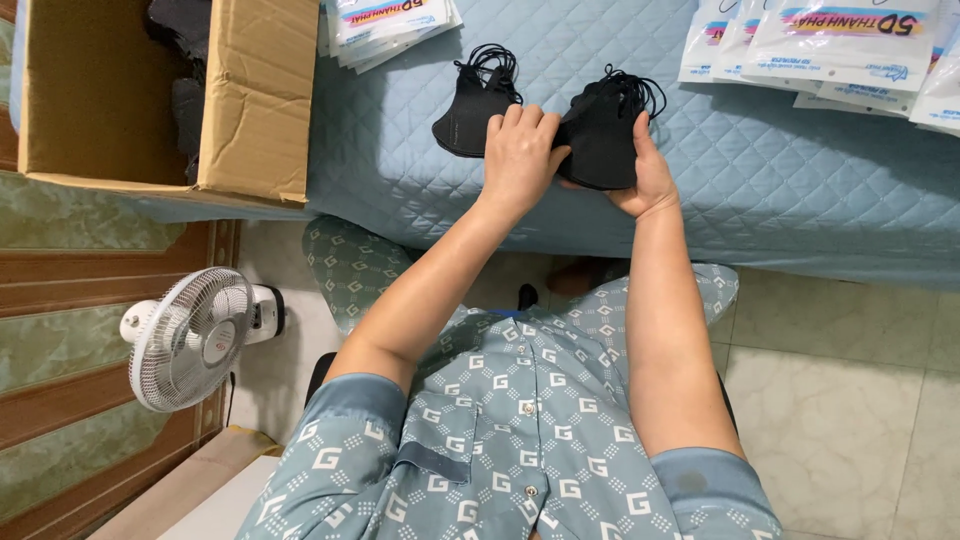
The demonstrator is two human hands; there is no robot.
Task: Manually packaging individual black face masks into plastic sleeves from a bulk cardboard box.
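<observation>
Both hands are on a stack of black face masks (603, 140) over the edge of a light-blue quilted surface (780, 180). My right hand (645, 175) cups the stack from below and the side. My left hand (520, 150) presses its fingers against the stack's left edge. A second pile of black masks (470, 108) with ear loops lies just left of my left hand, apart from the held stack.
An open cardboard box (255, 100) holding more black masks stands at the left on the quilt. White printed packets lie at the top middle (385, 25) and top right (850, 45). A small white fan (190, 335) stands on the floor at the left.
</observation>
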